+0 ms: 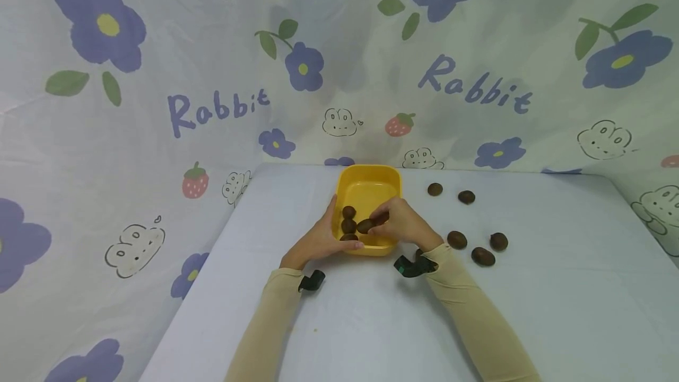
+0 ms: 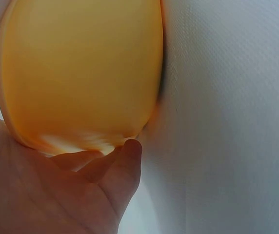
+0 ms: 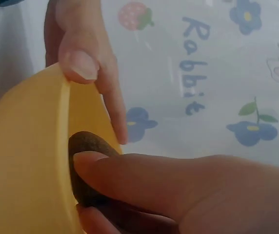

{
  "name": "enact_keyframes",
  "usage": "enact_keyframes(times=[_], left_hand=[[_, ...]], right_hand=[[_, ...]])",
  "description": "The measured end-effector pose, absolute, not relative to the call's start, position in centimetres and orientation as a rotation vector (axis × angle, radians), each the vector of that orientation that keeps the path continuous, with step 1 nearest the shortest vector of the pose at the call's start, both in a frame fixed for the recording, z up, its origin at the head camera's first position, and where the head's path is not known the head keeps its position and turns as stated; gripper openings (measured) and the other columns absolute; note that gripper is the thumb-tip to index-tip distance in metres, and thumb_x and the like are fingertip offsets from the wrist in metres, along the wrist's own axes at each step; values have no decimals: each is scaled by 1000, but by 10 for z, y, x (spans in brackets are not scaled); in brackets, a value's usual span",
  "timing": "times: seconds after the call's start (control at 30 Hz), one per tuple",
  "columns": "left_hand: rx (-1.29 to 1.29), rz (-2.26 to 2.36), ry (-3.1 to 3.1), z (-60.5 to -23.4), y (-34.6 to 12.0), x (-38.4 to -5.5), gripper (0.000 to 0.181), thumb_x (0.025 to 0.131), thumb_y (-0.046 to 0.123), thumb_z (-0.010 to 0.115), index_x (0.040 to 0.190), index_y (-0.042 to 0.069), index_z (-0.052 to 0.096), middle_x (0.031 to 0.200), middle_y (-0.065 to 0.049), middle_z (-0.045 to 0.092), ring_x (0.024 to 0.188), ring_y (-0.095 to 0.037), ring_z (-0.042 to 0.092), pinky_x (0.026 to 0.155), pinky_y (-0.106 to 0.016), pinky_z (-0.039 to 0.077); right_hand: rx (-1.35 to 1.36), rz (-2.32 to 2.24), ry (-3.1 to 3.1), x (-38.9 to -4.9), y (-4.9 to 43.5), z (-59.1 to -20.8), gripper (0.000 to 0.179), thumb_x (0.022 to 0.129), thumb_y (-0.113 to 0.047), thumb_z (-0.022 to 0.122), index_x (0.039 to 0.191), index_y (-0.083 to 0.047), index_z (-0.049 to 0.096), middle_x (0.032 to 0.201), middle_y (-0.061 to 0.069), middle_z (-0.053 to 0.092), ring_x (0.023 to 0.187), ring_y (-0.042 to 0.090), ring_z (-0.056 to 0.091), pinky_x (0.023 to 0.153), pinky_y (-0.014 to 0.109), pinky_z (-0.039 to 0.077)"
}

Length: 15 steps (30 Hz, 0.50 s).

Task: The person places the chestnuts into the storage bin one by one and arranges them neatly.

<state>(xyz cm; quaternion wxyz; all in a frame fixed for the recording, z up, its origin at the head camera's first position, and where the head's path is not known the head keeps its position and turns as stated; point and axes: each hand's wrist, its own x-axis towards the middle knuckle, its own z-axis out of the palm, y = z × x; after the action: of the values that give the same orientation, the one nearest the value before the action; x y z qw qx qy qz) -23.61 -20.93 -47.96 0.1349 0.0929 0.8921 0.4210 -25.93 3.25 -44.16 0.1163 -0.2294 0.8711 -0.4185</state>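
Observation:
A yellow plastic box (image 1: 369, 190) stands on the table with several brown chestnuts (image 1: 348, 226) grouped in its near left part. My left hand (image 1: 316, 239) grips its near left corner, thumb over the near rim and fingers along the left side. The left wrist view shows the box's outer wall (image 2: 81, 73) with that hand around its end. My right hand (image 1: 407, 224) reaches over the right rim into the box. In the right wrist view, its thumb and fingers pinch a dark chestnut (image 3: 88, 140) just inside the wall.
Loose chestnuts lie right of the box: one (image 1: 435, 189) and another (image 1: 467, 197) farther back, others such as this chestnut (image 1: 483, 256) nearer. One is partly hidden by the right wrist camera (image 1: 415, 265). A printed curtain (image 1: 366, 87) hangs behind the white table (image 1: 562, 287).

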Motion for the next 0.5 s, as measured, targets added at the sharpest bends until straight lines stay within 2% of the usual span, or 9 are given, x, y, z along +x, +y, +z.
enact_keyframes(times=[0.3,0.5], left_hand=[[277,1243,2577,-481,-210,-238,143,69,65,88,165,33,-12,176,-2,7,161,-29,20,130,-57,21],[270,1247,2567,-482,-210,-238,141,71,61,88,165,34,-13,177,-1,5,162,-28,19,130,-58,21]], right_hand=[[-709,-1106,2547,-257,26,-445,16,83,-6,85,98,-4,82,89,3,77,78,15,64,72,27,59],[-731,-1032,2546,-254,22,-443,10,83,-6,85,92,-4,82,77,1,70,66,13,57,59,22,50]])
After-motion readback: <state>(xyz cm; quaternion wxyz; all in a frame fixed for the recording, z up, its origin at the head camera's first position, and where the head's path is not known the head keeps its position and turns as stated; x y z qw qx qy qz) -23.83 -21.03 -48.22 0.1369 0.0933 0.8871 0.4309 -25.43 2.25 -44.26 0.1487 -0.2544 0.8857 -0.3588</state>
